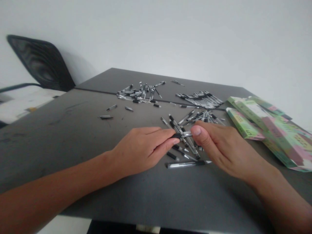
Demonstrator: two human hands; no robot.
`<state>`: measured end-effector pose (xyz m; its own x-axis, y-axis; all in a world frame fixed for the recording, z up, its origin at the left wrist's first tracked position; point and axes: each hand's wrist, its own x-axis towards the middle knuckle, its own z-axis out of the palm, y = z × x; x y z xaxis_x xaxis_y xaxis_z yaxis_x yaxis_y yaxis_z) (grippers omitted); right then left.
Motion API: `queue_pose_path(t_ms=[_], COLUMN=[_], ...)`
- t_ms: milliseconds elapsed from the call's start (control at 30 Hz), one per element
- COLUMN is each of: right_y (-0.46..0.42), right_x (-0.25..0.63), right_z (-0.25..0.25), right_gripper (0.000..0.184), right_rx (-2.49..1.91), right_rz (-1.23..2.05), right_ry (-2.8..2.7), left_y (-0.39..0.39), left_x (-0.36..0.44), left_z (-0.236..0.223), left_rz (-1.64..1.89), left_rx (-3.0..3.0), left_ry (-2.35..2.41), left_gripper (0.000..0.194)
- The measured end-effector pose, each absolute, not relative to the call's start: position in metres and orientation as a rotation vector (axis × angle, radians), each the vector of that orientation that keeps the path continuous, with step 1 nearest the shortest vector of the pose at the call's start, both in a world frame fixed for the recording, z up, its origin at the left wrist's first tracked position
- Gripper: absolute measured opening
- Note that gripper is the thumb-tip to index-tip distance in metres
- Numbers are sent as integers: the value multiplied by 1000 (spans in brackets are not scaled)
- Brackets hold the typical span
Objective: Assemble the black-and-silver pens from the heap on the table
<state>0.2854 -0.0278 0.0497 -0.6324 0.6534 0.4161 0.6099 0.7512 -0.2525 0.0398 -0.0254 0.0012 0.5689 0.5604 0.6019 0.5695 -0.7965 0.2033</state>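
My left hand (142, 150) and my right hand (219, 147) meet over a loose heap of black-and-clear ballpoint pens (187, 130). Between their fingertips is one pen (183, 134). My left fingers pinch its black grip, and my right thumb and fingers hold its clear barrel. A single pen (185, 164) lies below the heap, close to my right hand. Part of the heap is hidden under my fingers.
Farther off lie a scattered pile of pens (138, 95) and a neat row of parallel pens (200, 99), with a few loose pens (109, 107) at left. Green-and-pink cardboard boxes (270, 131) lie at right on the dark grey table (60, 152). A black chair (41, 63) stands beyond.
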Motion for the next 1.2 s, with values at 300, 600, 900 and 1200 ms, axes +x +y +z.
queue_pose_path(t_ms=[300, 600, 900, 1200], right_y=[-24, -25, -21, -32], right_x=[284, 284, 277, 257], right_z=[44, 42, 20, 23], right_gripper=[37, 38, 45, 25], right_rx=[-943, -937, -722, -692], right_rz=[155, 201, 498, 786], right_ry=[-2480, -2448, -2182, -2078], left_y=[-24, -21, -34, -38], left_x=[40, 41, 49, 54], left_z=[-2, -4, 3, -11], left_rz=[-1020, -993, -1378, -1772], left_rx=[-2774, -2774, -3070, -3375], left_ry=[-979, -944, -1305, -1410], left_gripper=[16, 27, 34, 64])
